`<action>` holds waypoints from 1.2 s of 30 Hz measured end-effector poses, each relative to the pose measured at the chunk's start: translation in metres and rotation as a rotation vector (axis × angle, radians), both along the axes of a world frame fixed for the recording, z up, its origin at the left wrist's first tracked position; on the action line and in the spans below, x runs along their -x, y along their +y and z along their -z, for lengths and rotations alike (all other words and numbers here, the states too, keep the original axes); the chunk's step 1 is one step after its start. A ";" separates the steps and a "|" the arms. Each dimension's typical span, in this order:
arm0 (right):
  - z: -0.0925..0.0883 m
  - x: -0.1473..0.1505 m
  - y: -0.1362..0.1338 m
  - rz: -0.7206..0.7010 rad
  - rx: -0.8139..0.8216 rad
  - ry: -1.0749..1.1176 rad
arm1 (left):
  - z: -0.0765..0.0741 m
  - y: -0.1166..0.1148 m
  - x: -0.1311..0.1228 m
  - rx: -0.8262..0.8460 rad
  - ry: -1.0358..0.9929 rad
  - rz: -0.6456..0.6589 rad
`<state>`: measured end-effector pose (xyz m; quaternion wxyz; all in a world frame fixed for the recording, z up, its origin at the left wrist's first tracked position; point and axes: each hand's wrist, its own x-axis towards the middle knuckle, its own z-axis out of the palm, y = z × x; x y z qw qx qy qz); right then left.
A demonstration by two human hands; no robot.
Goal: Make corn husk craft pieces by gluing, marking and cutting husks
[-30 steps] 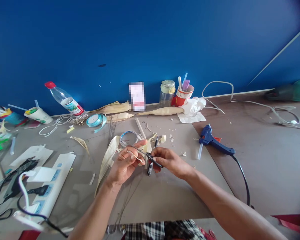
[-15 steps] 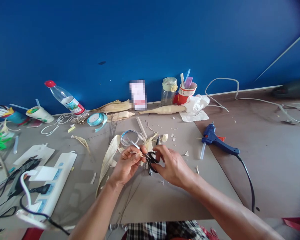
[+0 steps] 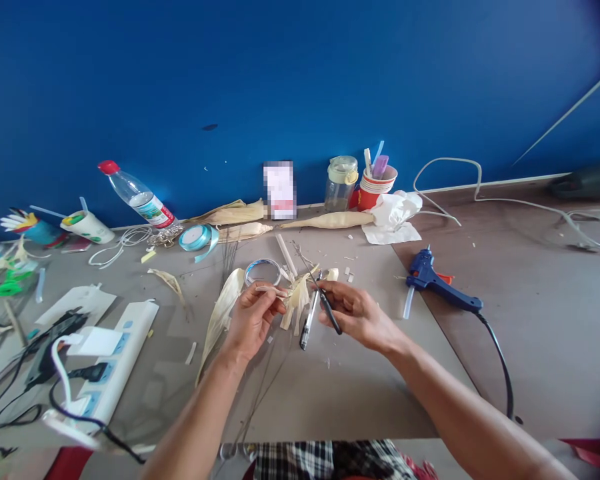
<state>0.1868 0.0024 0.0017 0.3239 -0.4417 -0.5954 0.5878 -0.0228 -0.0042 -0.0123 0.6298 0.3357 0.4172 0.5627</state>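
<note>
My left hand [image 3: 251, 321] is closed in a pinch on a thin pale strip of corn husk [image 3: 270, 289] held level above the table. My right hand [image 3: 356, 313] is closed on small black-handled scissors [image 3: 325, 300], whose blades point up and away toward the back. The two hands are a short way apart. Between and below them lie a pen [image 3: 307, 320] and a bundle of husk pieces [image 3: 296, 301]. A wire coil [image 3: 263, 271] lies just beyond my left hand.
A long husk leaf [image 3: 221, 313] lies left of my left hand. A blue glue gun [image 3: 440, 285] with a black cord is to the right. A power strip [image 3: 113, 360] sits at left. A bottle [image 3: 137, 197], ribbon roll [image 3: 196, 238], jar [image 3: 341, 184] and red cup [image 3: 375, 187] line the blue wall.
The scissors have come away from the husk strip and my right hand has moved right, turning the blades upward. My left hand keeps its pinch on the strip.
</note>
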 end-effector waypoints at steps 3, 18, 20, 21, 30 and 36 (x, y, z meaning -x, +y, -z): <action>0.001 0.001 -0.003 -0.033 -0.145 -0.122 | -0.001 0.001 -0.001 0.010 -0.004 -0.039; -0.006 0.010 -0.007 -0.172 -0.411 -0.415 | -0.006 -0.001 -0.005 -0.004 0.102 -0.085; -0.008 0.011 -0.008 -0.179 -0.411 -0.431 | -0.006 -0.001 -0.005 -0.002 0.095 -0.091; -0.009 0.011 -0.008 -0.180 -0.409 -0.437 | -0.006 -0.001 -0.005 -0.001 0.092 -0.092; -0.007 0.014 -0.011 -0.170 -0.440 -0.447 | -0.004 0.001 -0.002 0.022 0.027 -0.099; -0.006 0.017 -0.013 -0.159 -0.439 -0.461 | -0.003 0.000 -0.004 0.039 0.044 -0.100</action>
